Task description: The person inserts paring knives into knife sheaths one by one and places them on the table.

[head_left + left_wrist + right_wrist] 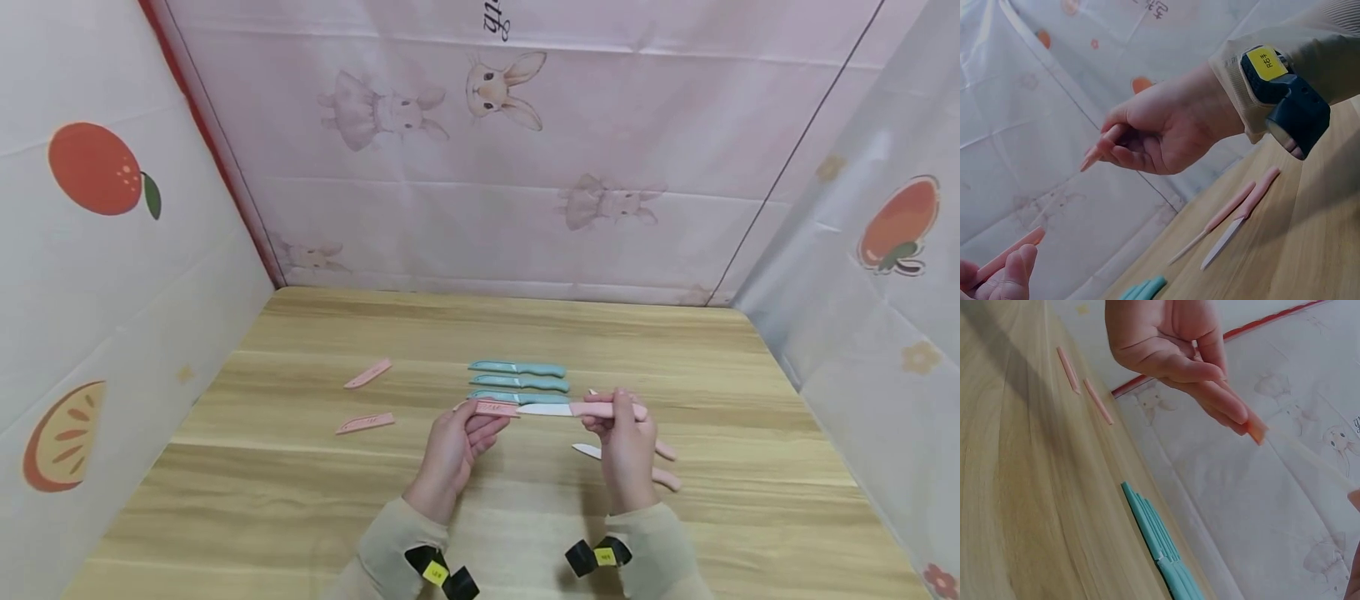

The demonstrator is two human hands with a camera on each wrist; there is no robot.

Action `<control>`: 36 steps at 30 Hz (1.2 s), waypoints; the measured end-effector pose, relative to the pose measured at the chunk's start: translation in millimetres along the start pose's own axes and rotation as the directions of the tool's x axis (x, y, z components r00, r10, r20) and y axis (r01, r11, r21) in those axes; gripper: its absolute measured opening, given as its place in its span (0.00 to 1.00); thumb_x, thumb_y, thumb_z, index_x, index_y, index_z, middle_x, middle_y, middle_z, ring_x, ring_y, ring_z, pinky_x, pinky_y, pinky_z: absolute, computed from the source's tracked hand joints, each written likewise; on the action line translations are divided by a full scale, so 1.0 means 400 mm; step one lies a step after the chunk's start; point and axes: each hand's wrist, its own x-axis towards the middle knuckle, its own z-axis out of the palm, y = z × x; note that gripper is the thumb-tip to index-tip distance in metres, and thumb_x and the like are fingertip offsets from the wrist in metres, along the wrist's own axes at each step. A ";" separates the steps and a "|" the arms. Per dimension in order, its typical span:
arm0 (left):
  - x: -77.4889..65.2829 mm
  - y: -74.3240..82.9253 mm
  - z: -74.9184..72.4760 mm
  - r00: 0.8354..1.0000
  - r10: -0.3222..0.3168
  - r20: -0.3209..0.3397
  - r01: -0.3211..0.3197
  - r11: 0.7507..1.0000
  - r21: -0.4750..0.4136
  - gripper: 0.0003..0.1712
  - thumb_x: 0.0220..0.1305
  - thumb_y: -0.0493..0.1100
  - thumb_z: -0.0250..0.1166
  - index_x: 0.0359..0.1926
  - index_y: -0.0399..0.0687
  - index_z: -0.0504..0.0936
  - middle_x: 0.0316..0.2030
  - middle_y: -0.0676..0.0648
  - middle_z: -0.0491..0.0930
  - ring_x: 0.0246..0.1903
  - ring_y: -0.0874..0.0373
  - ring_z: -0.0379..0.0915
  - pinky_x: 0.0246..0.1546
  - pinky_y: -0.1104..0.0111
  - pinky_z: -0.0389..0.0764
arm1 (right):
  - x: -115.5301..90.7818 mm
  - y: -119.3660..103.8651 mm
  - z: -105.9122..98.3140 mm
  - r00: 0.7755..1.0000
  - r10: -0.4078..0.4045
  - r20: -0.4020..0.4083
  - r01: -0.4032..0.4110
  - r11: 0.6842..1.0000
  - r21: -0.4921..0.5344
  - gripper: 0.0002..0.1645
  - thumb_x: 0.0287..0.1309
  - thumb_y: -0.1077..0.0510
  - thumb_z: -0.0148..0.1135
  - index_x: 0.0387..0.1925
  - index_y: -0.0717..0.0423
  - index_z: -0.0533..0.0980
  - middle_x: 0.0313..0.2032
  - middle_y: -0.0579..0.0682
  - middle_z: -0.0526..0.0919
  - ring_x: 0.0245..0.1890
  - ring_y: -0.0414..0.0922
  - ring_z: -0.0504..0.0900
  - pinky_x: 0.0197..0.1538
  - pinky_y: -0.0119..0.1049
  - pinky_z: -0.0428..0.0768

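Note:
My left hand [453,450] pinches a pink knife sheath [497,409] between thumb and fingers, above the table. My right hand [627,450] grips the pink handle of a small knife [543,410], its pale blade pointing left. In the head view the blade's tip meets the sheath's mouth; whether it is inside I cannot tell. The right wrist view shows the blade lined up with the sheath [1256,430]. Below my right hand lie two bare pink-handled knives, one nearer [1241,215] and one farther [1230,206], partly hidden in the head view.
Three teal knives [536,383] in teal sheaths lie in parallel just beyond the hands. Two loose pink sheaths, one farther [368,374] and one nearer [365,423], rest to the left on the wooden table [300,483]. Printed cloth walls [480,242] enclose the table's back and sides.

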 end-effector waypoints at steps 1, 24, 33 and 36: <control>-0.001 0.000 0.000 1.000 0.002 0.002 -0.002 1.000 0.004 0.21 0.64 0.46 0.43 0.47 0.32 0.68 0.34 0.41 0.78 0.36 0.53 0.75 0.27 0.73 0.77 | -0.002 0.003 0.001 1.000 0.003 0.003 -0.003 1.000 0.000 0.22 0.58 0.53 0.47 0.29 0.73 0.70 0.37 0.70 0.73 0.20 0.48 0.78 0.27 0.37 0.78; -0.005 0.003 0.009 0.999 -0.029 0.015 0.030 0.997 -0.072 0.20 0.64 0.44 0.42 0.46 0.29 0.68 0.33 0.39 0.78 0.36 0.53 0.75 0.27 0.75 0.77 | -0.022 0.000 0.031 0.985 0.169 0.024 -0.167 0.984 -0.062 0.25 0.57 0.48 0.47 0.24 0.67 0.77 0.32 0.64 0.78 0.20 0.39 0.76 0.24 0.27 0.76; -0.009 0.011 0.016 0.999 -0.032 0.008 0.033 0.995 -0.091 0.21 0.64 0.45 0.43 0.47 0.29 0.66 0.34 0.39 0.78 0.36 0.53 0.75 0.27 0.76 0.76 | -0.039 -0.053 0.085 0.981 0.176 0.083 -0.172 0.984 -0.052 0.23 0.61 0.55 0.41 0.31 0.74 0.74 0.30 0.58 0.79 0.20 0.36 0.76 0.26 0.26 0.77; -0.007 0.010 0.019 0.999 -0.033 -0.002 0.033 0.995 -0.095 0.21 0.64 0.45 0.44 0.47 0.30 0.67 0.34 0.39 0.78 0.36 0.52 0.75 0.27 0.76 0.77 | -0.036 -0.044 0.080 0.981 0.186 0.064 -0.183 0.982 -0.050 0.23 0.60 0.53 0.44 0.29 0.71 0.75 0.29 0.57 0.79 0.20 0.36 0.76 0.25 0.26 0.77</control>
